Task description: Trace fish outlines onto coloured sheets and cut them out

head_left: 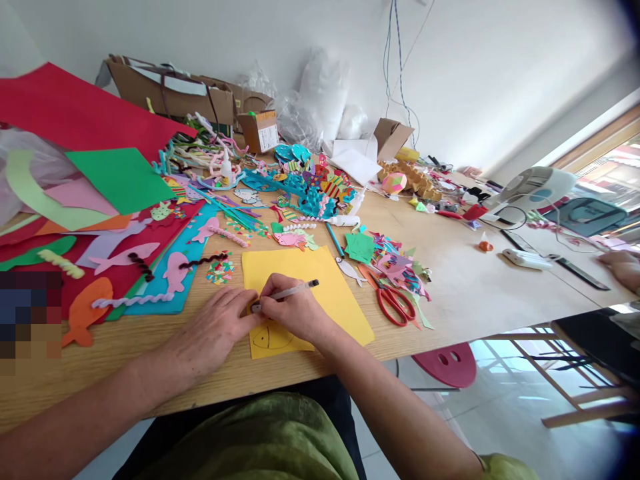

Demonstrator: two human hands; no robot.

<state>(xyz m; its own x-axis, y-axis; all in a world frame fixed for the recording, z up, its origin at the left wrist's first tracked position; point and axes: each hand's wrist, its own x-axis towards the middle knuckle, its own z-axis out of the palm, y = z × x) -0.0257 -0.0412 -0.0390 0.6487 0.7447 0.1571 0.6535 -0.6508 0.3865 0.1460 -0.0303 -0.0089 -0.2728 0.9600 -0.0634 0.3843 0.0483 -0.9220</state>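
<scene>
A yellow paper sheet [305, 270] lies on the wooden table [475, 287] in front of me, with a pencilled fish outline near its front edge. My right hand [295, 310] is closed on a white pen [287, 293], its tip down on the sheet. My left hand [215, 327] lies flat with fingers stretched out, pressing on the sheet's left edge beside the pen tip.
Red-handled scissors [393, 300] and paper scraps lie right of the sheet. Coloured foam sheets with fish cut-outs [120, 257] and pipe cleaners cover the left. Glue bottles, boxes and bags crowd the back. Another person's hand [623, 267] rests at far right. A red stool [445, 363] stands below.
</scene>
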